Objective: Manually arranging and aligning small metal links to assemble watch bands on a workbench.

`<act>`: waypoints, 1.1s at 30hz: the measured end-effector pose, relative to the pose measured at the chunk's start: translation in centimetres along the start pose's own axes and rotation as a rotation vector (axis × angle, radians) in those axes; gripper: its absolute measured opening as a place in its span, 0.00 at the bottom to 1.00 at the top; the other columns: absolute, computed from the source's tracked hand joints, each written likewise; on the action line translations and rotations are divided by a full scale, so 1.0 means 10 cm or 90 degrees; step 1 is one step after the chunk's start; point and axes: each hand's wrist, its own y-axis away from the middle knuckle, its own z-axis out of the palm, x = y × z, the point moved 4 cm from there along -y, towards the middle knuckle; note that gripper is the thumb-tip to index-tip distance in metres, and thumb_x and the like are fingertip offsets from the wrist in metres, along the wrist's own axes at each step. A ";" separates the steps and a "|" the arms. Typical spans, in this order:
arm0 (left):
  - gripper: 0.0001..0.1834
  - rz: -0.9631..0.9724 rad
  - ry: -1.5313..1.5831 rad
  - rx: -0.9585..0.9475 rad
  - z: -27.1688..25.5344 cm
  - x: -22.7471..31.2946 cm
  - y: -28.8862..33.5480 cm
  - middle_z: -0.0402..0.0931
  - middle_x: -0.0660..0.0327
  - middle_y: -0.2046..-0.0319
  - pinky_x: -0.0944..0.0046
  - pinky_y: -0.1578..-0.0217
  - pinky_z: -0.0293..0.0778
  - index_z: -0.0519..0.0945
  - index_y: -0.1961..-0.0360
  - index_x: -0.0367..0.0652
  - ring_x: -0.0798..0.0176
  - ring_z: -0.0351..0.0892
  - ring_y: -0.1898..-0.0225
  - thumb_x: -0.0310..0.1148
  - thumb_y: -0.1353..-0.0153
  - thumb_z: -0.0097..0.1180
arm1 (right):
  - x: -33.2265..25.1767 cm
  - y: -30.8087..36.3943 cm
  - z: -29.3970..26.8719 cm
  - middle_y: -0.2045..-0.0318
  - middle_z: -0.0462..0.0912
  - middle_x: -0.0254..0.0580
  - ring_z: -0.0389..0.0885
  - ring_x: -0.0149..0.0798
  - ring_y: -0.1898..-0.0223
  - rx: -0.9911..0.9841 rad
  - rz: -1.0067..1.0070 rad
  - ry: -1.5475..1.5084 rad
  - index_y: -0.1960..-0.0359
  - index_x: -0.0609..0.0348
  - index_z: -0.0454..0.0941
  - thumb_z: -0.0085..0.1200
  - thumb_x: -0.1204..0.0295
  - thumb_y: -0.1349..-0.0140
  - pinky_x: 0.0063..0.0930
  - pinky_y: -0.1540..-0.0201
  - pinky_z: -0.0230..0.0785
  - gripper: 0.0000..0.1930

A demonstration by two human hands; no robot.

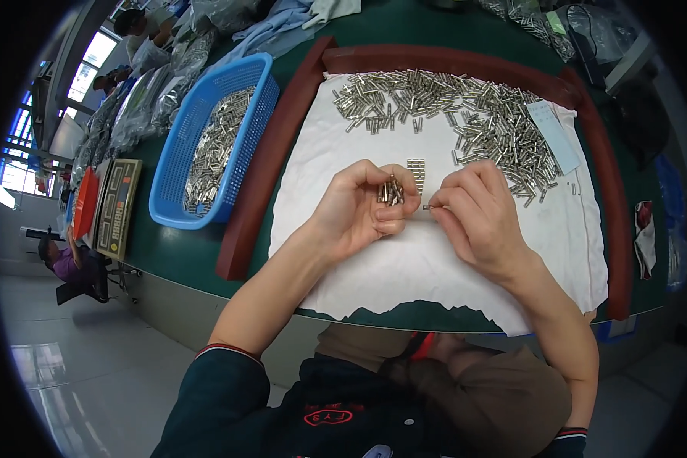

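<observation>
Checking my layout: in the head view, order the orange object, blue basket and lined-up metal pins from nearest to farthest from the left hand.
1. Lined-up metal pins: close by, right.
2. Blue basket: left.
3. Orange object: far left.

Both hands partly hide the small metal cylinders they hold.

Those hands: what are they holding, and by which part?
Left hand: several metal pins, cupped as a bunch. Right hand: one pin, apparently by its right end.
</observation>
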 end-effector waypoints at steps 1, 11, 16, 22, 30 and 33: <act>0.16 -0.021 -0.021 0.012 0.01 -0.01 0.02 0.72 0.56 0.76 0.73 0.81 0.56 0.76 0.66 0.36 0.73 0.55 0.83 0.37 0.36 0.40 | -0.01 -0.03 -0.08 0.70 0.75 0.36 0.71 0.42 0.63 0.088 -0.001 -0.003 0.71 0.59 0.77 0.64 0.77 0.57 0.36 0.60 0.65 0.10; 0.16 -0.151 -0.051 -0.009 0.06 -0.20 0.07 0.65 0.66 0.73 0.78 0.81 0.53 0.72 0.58 0.40 0.78 0.54 0.80 0.43 0.25 0.42 | -0.12 -0.03 -0.17 0.69 0.77 0.36 0.69 0.43 0.65 0.193 -0.029 -0.013 0.61 0.57 0.82 0.64 0.80 0.58 0.34 0.63 0.64 0.18; 0.16 0.114 -0.184 -0.050 0.10 0.41 0.68 0.60 0.69 0.74 0.78 0.81 0.48 0.72 0.61 0.39 0.80 0.50 0.79 0.41 0.24 0.40 | -0.07 -0.02 -0.17 0.70 0.77 0.39 0.70 0.44 0.65 0.207 0.010 -0.001 0.62 0.61 0.82 0.57 0.87 0.58 0.34 0.62 0.64 0.18; 0.16 0.425 -0.516 0.294 -0.19 1.31 1.52 0.61 0.69 0.74 0.77 0.79 0.52 0.73 0.60 0.40 0.79 0.51 0.78 0.43 0.25 0.42 | -0.03 0.01 -0.17 0.71 0.76 0.40 0.70 0.44 0.64 0.202 0.016 -0.001 0.62 0.62 0.82 0.56 0.88 0.58 0.34 0.62 0.64 0.18; 0.18 0.542 -1.411 0.749 -0.24 1.44 1.72 0.77 0.49 0.50 0.58 0.48 0.70 0.77 0.46 0.38 0.50 0.77 0.51 0.37 0.31 0.50 | 0.02 0.01 -0.16 0.71 0.76 0.40 0.71 0.44 0.65 0.201 0.038 0.012 0.64 0.62 0.82 0.55 0.88 0.58 0.33 0.63 0.65 0.16; 0.11 0.548 -1.306 0.538 0.24 1.07 1.36 0.78 0.51 0.65 0.55 0.58 0.72 0.80 0.57 0.35 0.49 0.77 0.60 0.27 0.40 0.56 | 0.10 0.03 -0.15 0.73 0.77 0.40 0.71 0.43 0.67 0.224 0.050 0.008 0.68 0.62 0.81 0.55 0.88 0.57 0.32 0.65 0.66 0.14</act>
